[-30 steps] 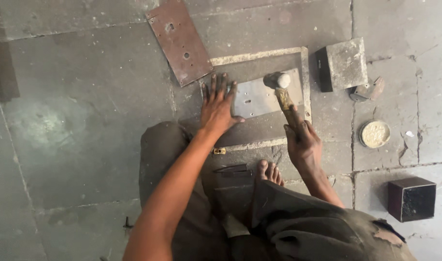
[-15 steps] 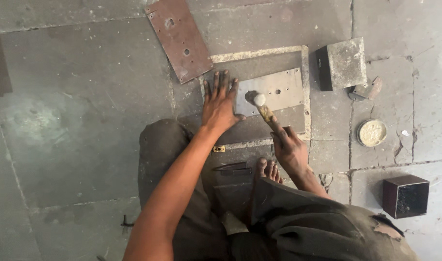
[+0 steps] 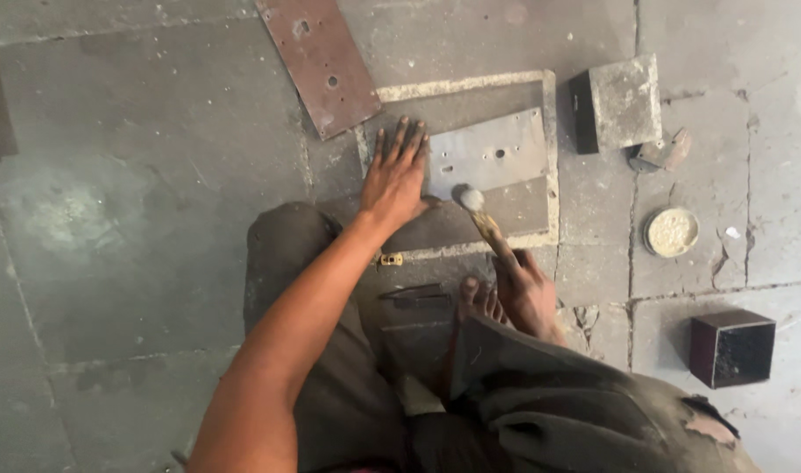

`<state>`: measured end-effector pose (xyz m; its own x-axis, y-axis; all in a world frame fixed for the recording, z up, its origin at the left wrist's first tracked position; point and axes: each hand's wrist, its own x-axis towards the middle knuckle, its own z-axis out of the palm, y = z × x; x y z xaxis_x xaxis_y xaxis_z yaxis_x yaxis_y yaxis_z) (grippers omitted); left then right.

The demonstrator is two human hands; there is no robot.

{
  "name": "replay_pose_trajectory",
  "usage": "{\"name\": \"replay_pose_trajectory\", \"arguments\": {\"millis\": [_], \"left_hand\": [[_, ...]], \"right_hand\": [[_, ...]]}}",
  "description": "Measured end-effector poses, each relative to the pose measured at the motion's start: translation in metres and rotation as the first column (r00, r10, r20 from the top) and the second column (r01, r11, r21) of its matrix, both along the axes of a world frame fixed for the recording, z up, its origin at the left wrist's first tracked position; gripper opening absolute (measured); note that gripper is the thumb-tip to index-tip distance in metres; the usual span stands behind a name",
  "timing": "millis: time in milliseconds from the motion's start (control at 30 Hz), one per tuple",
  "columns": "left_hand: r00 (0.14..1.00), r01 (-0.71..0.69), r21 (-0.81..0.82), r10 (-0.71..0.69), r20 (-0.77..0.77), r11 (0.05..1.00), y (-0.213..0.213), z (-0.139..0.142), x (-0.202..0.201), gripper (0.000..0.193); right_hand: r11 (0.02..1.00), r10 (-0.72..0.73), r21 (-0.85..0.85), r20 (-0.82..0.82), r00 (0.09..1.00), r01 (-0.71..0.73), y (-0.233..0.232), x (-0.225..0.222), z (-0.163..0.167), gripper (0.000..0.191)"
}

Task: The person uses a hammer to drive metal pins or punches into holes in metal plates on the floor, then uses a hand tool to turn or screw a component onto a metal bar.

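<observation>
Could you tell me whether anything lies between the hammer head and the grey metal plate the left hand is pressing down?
Nothing visible does. The hammer in the right hand has its head over the plate's near edge, and the left hand lies flat off to the side.

rusty plate (image 3: 320, 61), concrete block (image 3: 622, 101), round tin (image 3: 672, 231), dark box (image 3: 731, 347)

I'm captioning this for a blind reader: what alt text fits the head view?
A seated person's left hand presses flat on a grey metal plate on a stone floor, while the right hand holds a hammer over it. A rusty plate lies nearby.
</observation>
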<state>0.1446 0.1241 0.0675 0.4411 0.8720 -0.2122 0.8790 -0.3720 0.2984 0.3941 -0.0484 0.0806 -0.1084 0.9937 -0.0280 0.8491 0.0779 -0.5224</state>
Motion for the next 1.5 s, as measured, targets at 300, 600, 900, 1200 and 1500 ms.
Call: {"name": "replay_pose_trajectory", "arguments": {"millis": [300,600,900,1200,1500], "left_hand": [[0.985,0.068,-0.023,-0.071,-0.157,0.997,-0.001,0.002,0.005,0.108],[0.713,-0.641,0.064,0.563,0.418,0.765,0.129,-0.005,0.043,0.065],[0.288,-0.958,0.052,0.947,0.140,0.283,0.054,-0.017,-0.058,0.076],[0.150,-0.974,-0.165,0.988,0.041,0.155,0.076,-0.022,-0.066,0.092],[0.611,-0.728,0.059,0.608,0.507,0.683,0.054,-0.021,-0.049,0.034]], "right_hand": [[0.977,-0.199,-0.105,-0.127,0.972,0.186,-0.023,0.010,0.004,0.061],[0.961,-0.270,-0.085,-0.096,0.958,0.262,-0.039,0.001,0.004,0.060],[0.964,-0.266,-0.059,-0.107,0.958,0.261,-0.036,0.002,0.012,0.060],[0.968,-0.250,-0.017,-0.114,0.962,0.249,-0.040,0.000,0.017,0.060],[0.955,-0.297,-0.067,-0.179,0.938,0.289,-0.040,-0.004,0.029,0.059]]}}
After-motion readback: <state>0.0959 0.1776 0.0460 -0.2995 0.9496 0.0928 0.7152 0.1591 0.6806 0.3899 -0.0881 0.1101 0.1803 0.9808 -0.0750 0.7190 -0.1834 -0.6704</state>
